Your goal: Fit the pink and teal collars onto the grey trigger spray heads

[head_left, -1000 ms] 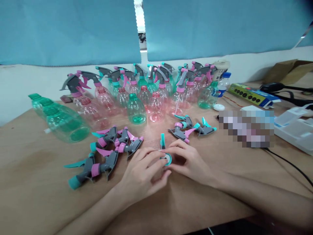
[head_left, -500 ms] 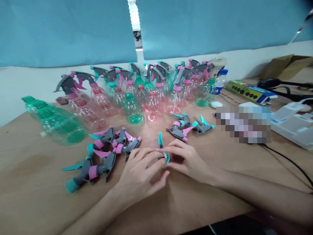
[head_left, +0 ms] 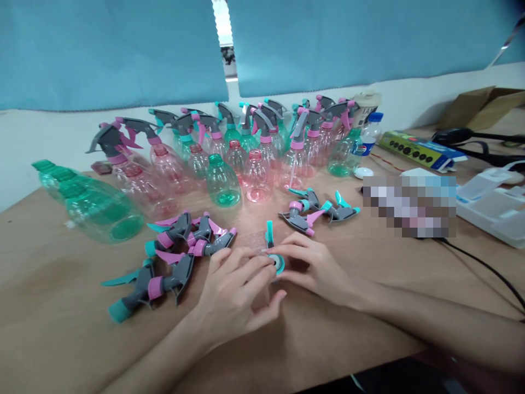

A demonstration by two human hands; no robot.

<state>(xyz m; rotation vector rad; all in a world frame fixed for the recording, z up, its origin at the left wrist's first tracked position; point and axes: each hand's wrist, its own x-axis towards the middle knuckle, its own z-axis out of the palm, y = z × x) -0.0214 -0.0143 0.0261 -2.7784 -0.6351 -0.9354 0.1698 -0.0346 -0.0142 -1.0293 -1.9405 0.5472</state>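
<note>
Between my hands is a trigger spray head in grey and teal, its round collar opening turned toward me and its teal trigger pointing away. My right hand pinches the collar from the right, thumb below and fingers above. From the left, my left hand curls its fingers over the spray head, the index fingertip at the collar's opening and the thumb apart. Those fingers hide part of the body. Several loose spray heads, pink or teal with grey, lie left of my left hand; more spray heads lie beyond my right hand.
Clear pink bottles and green bottles stand behind, several with spray heads on. Green bottles lean at the left. To the right are a Pepsi bottle, a white cap, a long box and a plastic organizer.
The left index fingertip has shifted slightly, and more of the collar's opening shows. Otherwise both hands stay around the same spray head; the view has moved a little.
</note>
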